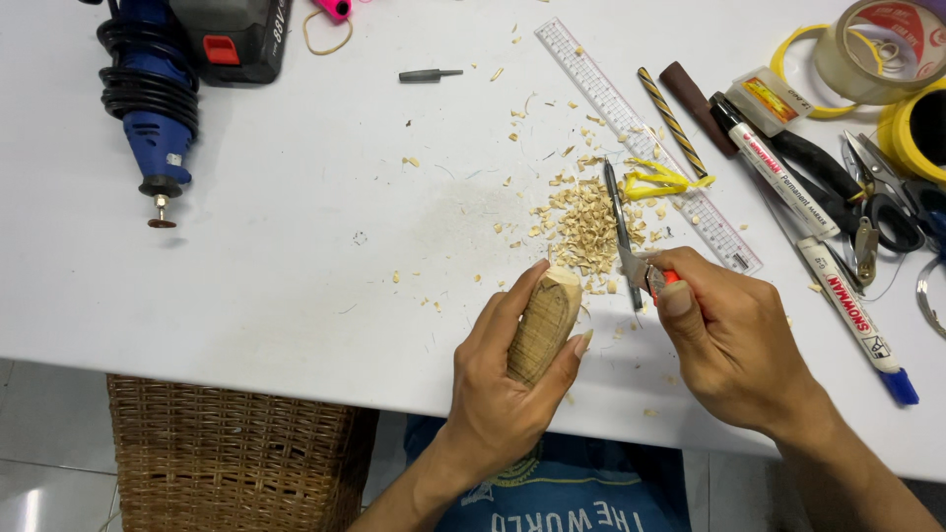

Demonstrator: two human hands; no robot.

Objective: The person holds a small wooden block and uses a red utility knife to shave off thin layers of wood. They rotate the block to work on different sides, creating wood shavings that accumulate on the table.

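Two hands are engaged near the front edge of the white table (296, 296). The left hand (507, 394) is wrapped around a small wooden block (545, 323): fingers curled over the far side, thumb pressed on the near side, grip closed tight. The right hand (729, 340) is closed on a carving knife (636, 268) with an orange-red handle, thumb laid along the handle, short blade held just beside the top of the block.

Risks, as judged: the blade edge is close to the left fingertips, so a slip on hard grain could bring it into them. The block is held in the air with no backing, so a twist under cutting force could let it rotate out of the grip.

Block: pale wood, fine parallel grain on the side, top end faceted to a rounded taper. A pile of wood shavings (581, 222), light, curled and dry, is spread toward the middle of the table. A thin grey tool (617, 207) lies through the pile. A clear plastic ruler (645, 143) lies diagonally beyond it. A blue rotary tool (148, 108), hard plastic with a coiled cord, lies at the far left corner.
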